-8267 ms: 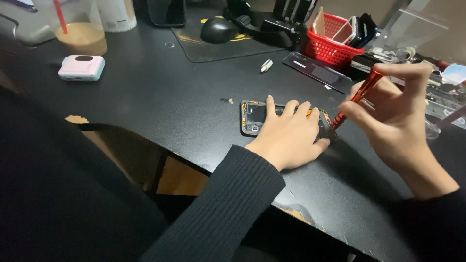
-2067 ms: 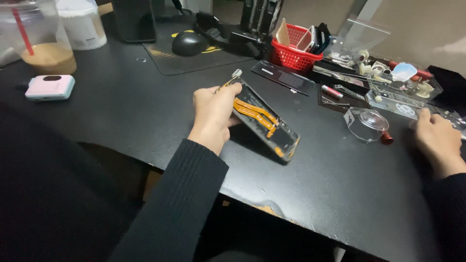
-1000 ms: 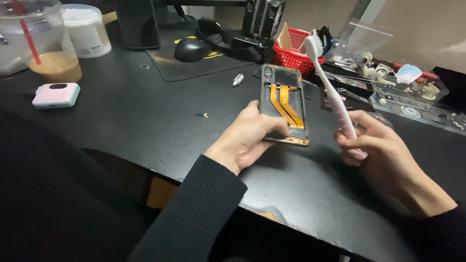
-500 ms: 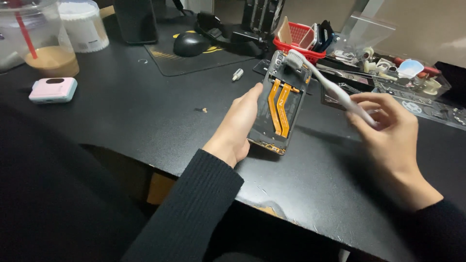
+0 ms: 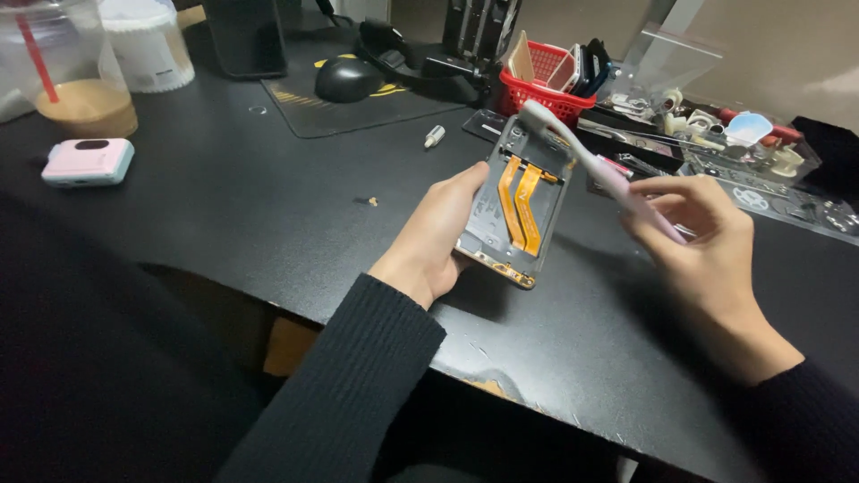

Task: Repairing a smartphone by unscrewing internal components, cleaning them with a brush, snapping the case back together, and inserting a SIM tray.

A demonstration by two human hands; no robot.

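The left hand (image 5: pixel 438 237) grips an opened phone frame (image 5: pixel 517 210) above the black desk (image 5: pixel 224 215), orange flex cables facing up. The right hand (image 5: pixel 702 241) holds a toothbrush (image 5: pixel 591 161), its head touching the frame's far end.

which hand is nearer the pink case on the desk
Left. The left hand holds the opened phone mid-desk, right of the pink case; the right hand, gripping a toothbrush, is farther right.

phone frame (image 5: pixel 514 210): opened, grey, two orange flex cables running lengthwise, tilted up off the black desk, gripped at its left edge | toothbrush (image 5: pixel 598 170): pale pink handle, head resting on the frame's top end
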